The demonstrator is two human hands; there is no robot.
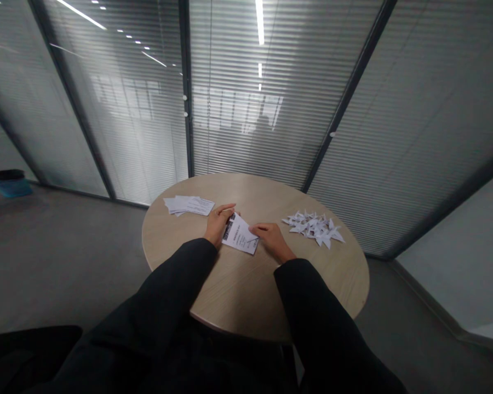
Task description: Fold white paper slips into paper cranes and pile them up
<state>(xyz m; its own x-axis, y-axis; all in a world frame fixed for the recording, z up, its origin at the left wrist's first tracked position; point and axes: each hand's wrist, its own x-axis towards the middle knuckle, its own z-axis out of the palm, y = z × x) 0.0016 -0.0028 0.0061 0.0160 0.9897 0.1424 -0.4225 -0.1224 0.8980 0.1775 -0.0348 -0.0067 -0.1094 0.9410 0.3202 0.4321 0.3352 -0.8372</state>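
Note:
A white sheet of paper (239,235) with printed text and a dark printed block at one end is held above the middle of the round table. My left hand (219,221) grips its left edge, fingers along the far side. At the paper's right edge, my right hand (271,238) pinches a corner between thumb and finger. A short dark line shows on the paper near that corner; whether it is a crease or print I cannot tell. To the right lies a pile of folded white paper stars (313,225). Several flat printed sheets (191,205) lie at the left.
The round wooden table (246,306) stands close to a glass partition with blinds (254,148). A blue bin with a dark liner (9,183) is on the floor at far left. A dark chair-like shape (28,355) fills the lower left corner.

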